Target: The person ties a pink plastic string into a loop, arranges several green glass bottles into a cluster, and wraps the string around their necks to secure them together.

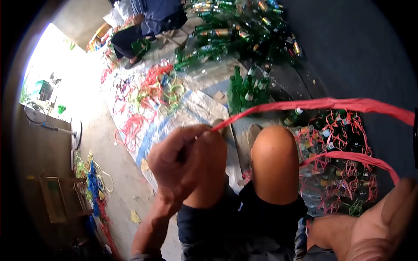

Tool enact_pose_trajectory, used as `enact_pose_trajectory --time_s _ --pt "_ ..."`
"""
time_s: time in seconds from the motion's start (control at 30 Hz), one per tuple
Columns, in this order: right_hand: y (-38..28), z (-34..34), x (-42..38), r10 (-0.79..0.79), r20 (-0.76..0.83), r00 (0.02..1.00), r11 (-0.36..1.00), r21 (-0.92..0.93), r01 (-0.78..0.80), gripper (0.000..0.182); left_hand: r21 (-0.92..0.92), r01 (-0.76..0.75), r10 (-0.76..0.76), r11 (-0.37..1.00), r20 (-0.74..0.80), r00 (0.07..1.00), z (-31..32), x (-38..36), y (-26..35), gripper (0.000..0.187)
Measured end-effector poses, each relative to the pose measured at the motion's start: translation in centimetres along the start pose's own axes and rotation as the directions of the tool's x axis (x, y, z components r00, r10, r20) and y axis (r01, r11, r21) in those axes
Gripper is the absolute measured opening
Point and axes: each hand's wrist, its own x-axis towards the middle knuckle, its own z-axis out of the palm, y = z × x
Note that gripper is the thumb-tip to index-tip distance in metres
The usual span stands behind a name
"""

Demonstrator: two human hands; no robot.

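Note:
Pinched in my left hand [187, 154], above my knees, is a flat red plastic twine [322, 104]. One strand stretches from these fingers across to the right edge of the view. Lower down, a second red strand [348, 155] arcs from beside my right knee to my right hand [383, 222]. That hand is at the lower right, closed on the twine, with its fingertips partly lost in the dark edge. Beneath the strands are bottles bound in red twine netting [344, 174]. Several upright green bottles [248, 89] stand beyond my knees.
Green bottles [226, 32] lie heaped at the back. Tangled coloured twine [152, 93] covers part of a pale floor sheet [196, 108]. At the upper left a person in dark clothes [159, 17] sits. A fan [76, 132] and a carton [54, 198] are at the left.

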Motion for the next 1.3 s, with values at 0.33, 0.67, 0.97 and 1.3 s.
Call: enact_pose_trajectory --time_s 0.33,0.67,0.97,1.3 --pt "-0.4 0.4 0.0 0.006 0.062 0.998 1.000 0.015 -0.007 0.042 0.114 -0.018 0.020 0.993 -0.019 1.000 1.0 1.0 -1.3 0.005" --pt "2.6 4.1 2.6 0.232 0.101 0.967 0.972 -0.004 -0.233 0.035 -0.076 0.044 -0.048 0.996 -0.052 0.997 1.4 5.5 -5.3 0.005" --pt "15.9 7.5 2.5 0.532 0.195 0.824 0.832 -0.303 -0.465 0.023 0.111 0.006 -0.010 0.994 0.031 0.999 3.3 14.6 -11.5 0.016" --pt "30.8 12.8 -0.1 0.562 0.159 0.812 0.759 -0.489 -0.429 0.022 0.370 -0.099 0.094 0.924 0.029 0.995 7.8 27.0 -21.7 0.024"
